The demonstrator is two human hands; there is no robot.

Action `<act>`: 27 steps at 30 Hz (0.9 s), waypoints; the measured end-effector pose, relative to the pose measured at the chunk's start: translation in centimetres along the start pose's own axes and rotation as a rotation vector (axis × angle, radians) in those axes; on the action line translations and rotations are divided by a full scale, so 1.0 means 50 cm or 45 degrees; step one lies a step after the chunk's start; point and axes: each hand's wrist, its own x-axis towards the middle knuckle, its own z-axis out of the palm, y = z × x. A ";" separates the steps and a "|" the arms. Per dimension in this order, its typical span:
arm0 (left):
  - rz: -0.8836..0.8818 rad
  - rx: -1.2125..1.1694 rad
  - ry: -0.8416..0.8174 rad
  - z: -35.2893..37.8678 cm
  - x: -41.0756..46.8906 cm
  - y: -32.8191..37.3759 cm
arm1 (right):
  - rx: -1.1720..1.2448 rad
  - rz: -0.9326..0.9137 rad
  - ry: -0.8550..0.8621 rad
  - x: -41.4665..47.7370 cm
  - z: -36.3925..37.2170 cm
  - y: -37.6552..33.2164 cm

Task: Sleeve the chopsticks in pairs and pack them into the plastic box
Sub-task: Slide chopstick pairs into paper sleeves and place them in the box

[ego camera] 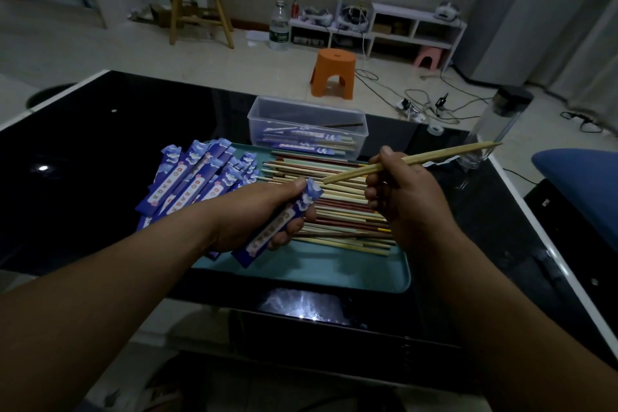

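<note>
Left grip [264, 211] is curled round a blue paper sleeve [284, 221]. Right grip [398, 197] pinches pale chopsticks [418, 159], near end just beside the sleeve's top. Under them, the teal tray [317, 271] on the black bench [100, 144] has spare sleeves [194, 177] left, loose chopsticks [334, 207] right. Plastic box [307, 110] sits just behind, some sleeved pairs inside.

Left hand [264, 214]: grips a blue sleeve [281, 219], tilted, mouth up.
Right hand [401, 197]: holds pale chopsticks [441, 155], near ends just beside the sleeve's mouth.
Tray [334, 273]: teal, on the black table [100, 144]; sleeves [197, 177] piled left, loose chopsticks [341, 202] right.
Plastic box [267, 114]: behind the tray, holding sleeved pairs [311, 141].
</note>
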 end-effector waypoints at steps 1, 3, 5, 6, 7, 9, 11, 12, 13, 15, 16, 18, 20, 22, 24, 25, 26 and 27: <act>-0.019 0.001 -0.009 -0.001 -0.001 0.001 | -0.005 -0.001 -0.008 0.000 0.001 0.000; -0.035 0.021 -0.045 -0.002 -0.002 0.002 | -0.012 0.001 -0.026 -0.001 0.002 0.001; -0.041 0.040 -0.072 -0.004 -0.002 0.002 | -0.008 0.006 -0.044 -0.003 0.003 0.001; -0.042 0.043 -0.081 -0.004 -0.002 0.001 | -0.006 0.009 -0.051 -0.004 0.003 0.001; -0.043 0.043 -0.090 -0.004 -0.001 0.001 | -0.005 0.012 -0.058 -0.004 0.004 0.001; -0.046 0.041 -0.112 -0.005 -0.002 -0.002 | -0.013 0.017 -0.064 -0.005 0.005 0.001; -0.055 0.039 -0.127 -0.006 -0.001 -0.003 | -0.029 0.021 -0.066 -0.004 0.006 0.003; -0.062 0.033 -0.133 -0.007 0.000 -0.003 | -0.040 0.027 -0.067 -0.003 0.007 0.005; -0.069 0.025 -0.137 -0.007 0.000 -0.003 | -0.050 0.033 -0.069 -0.003 0.007 0.007; -0.075 0.013 -0.146 -0.009 0.000 -0.003 | -0.063 0.036 -0.078 -0.002 0.006 0.010; -0.075 0.012 -0.155 -0.009 -0.001 -0.003 | -0.068 0.034 -0.083 -0.001 0.006 0.011; -0.059 0.021 -0.178 -0.007 -0.004 0.000 | -0.079 0.051 -0.105 0.000 0.007 0.015; 0.015 0.087 -0.192 -0.001 -0.007 0.003 | -0.113 0.102 -0.165 0.000 0.013 0.025; 0.085 0.161 -0.187 0.008 -0.010 0.003 | -0.197 0.157 -0.269 -0.005 0.026 0.042; 0.108 0.216 -0.184 0.013 -0.010 0.001 | -0.271 0.191 -0.315 -0.009 0.039 0.055; 0.111 0.243 -0.179 0.012 -0.009 0.001 | -0.278 0.195 -0.268 -0.010 0.045 0.055; 0.109 0.273 -0.168 0.008 -0.009 0.000 | -0.268 0.192 -0.164 -0.006 0.045 0.052; 0.105 0.307 -0.154 0.003 -0.010 -0.001 | -0.245 0.185 -0.023 -0.001 0.041 0.043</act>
